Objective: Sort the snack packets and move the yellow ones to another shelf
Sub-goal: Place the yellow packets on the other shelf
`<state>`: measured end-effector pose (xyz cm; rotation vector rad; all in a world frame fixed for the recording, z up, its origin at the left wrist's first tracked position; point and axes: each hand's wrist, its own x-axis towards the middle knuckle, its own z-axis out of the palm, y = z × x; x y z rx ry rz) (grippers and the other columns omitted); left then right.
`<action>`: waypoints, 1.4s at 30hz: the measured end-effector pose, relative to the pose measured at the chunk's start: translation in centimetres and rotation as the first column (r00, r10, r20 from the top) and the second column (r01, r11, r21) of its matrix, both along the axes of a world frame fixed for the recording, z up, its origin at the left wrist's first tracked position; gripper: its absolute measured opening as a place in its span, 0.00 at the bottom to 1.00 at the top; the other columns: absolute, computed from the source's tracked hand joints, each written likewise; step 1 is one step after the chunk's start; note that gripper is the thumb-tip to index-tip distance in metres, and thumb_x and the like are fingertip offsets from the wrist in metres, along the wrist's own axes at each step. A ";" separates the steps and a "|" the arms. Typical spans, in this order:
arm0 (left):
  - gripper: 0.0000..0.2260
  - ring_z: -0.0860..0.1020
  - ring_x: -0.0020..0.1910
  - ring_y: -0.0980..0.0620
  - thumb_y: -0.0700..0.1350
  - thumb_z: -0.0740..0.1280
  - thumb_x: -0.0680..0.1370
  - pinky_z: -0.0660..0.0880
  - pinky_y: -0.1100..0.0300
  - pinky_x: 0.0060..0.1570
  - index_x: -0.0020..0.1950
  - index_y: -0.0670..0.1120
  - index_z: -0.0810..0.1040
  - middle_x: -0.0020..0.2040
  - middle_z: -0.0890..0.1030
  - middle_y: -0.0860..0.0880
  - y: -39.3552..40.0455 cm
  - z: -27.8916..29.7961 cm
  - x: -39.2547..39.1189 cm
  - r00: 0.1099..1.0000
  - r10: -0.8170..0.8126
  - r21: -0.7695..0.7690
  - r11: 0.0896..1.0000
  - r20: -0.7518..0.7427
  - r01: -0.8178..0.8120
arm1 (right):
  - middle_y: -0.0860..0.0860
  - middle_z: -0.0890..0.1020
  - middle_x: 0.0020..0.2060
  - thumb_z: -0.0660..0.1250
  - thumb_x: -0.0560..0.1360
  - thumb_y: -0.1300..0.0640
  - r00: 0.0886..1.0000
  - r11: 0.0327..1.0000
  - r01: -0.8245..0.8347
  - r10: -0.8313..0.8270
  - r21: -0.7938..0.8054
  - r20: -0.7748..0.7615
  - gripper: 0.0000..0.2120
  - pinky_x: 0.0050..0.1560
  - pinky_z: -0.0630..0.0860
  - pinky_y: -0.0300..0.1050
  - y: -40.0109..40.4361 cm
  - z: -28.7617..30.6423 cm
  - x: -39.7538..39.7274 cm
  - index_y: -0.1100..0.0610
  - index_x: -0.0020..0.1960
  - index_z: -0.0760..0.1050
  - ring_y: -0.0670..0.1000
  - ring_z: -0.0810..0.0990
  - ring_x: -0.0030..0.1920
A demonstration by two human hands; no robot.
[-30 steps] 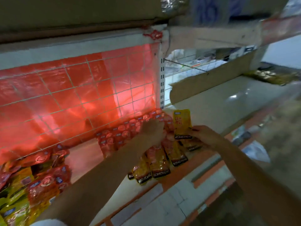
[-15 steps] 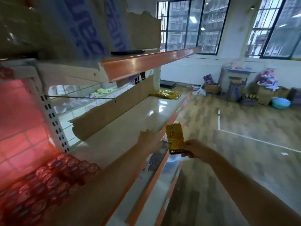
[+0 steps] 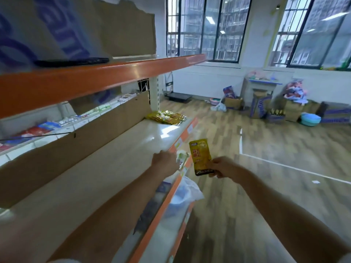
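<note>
My right hand (image 3: 222,167) pinches the lower end of a yellow snack packet (image 3: 200,156) and holds it upright, just beyond the front edge of the white shelf (image 3: 114,168). At that front edge my left hand (image 3: 164,161) is seen from the back with its fingers curled; what they hold, if anything, is hidden. A pile of yellow packets (image 3: 167,117) lies at the far end of this same shelf.
A cardboard sheet (image 3: 76,141) backs the shelf, and an orange-edged upper shelf (image 3: 114,73) hangs over it. A clear plastic bag (image 3: 185,192) sticks out from the level below. Boxes (image 3: 292,111) and a blue basin (image 3: 310,119) line the far wall across the wooden floor.
The view swung right, away from the red packets on the red-backed shelf. My right hand lifted one yellow packet off that pile and carried it right along the white shelf; my left hand followed.
</note>
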<state>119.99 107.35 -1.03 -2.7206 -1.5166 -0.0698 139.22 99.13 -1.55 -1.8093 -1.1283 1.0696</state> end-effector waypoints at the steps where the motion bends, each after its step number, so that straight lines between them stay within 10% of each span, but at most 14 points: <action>1: 0.18 0.74 0.60 0.43 0.53 0.58 0.80 0.70 0.54 0.54 0.65 0.45 0.72 0.61 0.76 0.43 1.2 -0.2 0.8 1.000 -0.003 -0.001 1.000 0.006 0.003 | 0.53 0.79 0.25 0.64 0.78 0.60 1.000 1.000 -0.005 0.005 -0.005 0.004 0.06 0.20 0.66 0.30 1.2 -0.2 0.7 0.64 0.46 0.74 0.41 0.74 0.19; 26: 0.17 0.71 0.64 0.46 0.53 0.58 0.80 0.69 0.54 0.59 0.66 0.47 0.72 0.65 0.73 0.47 30.1 -2.7 10.1 0.976 0.219 -0.039 0.975 -0.009 -0.219 | 0.53 0.73 0.31 0.67 0.76 0.58 0.940 0.951 -0.298 0.308 -0.086 0.146 0.07 0.21 0.62 0.30 36.6 -0.4 14.6 0.58 0.40 0.74 0.43 0.70 0.22; 33: 0.16 0.71 0.63 0.45 0.52 0.57 0.79 0.70 0.53 0.57 0.63 0.47 0.74 0.62 0.74 0.45 34.9 -3.3 11.5 0.891 0.454 -0.043 0.890 -0.019 -0.454 | 0.48 0.72 0.18 0.67 0.76 0.60 0.759 0.801 -0.576 0.599 -0.165 0.256 0.11 0.19 0.60 0.31 45.9 -1.0 15.6 0.59 0.35 0.73 0.41 0.64 0.16; 42: 0.16 0.71 0.63 0.45 0.51 0.57 0.79 0.69 0.54 0.58 0.62 0.47 0.74 0.61 0.75 0.46 36.2 -4.5 12.3 0.773 0.634 -0.070 0.772 0.004 -0.632 | 0.51 0.70 0.26 0.67 0.76 0.57 0.519 0.618 -0.743 0.774 -0.256 0.362 0.07 0.21 0.65 0.32 49.6 -3.4 15.4 0.60 0.42 0.76 0.45 0.69 0.25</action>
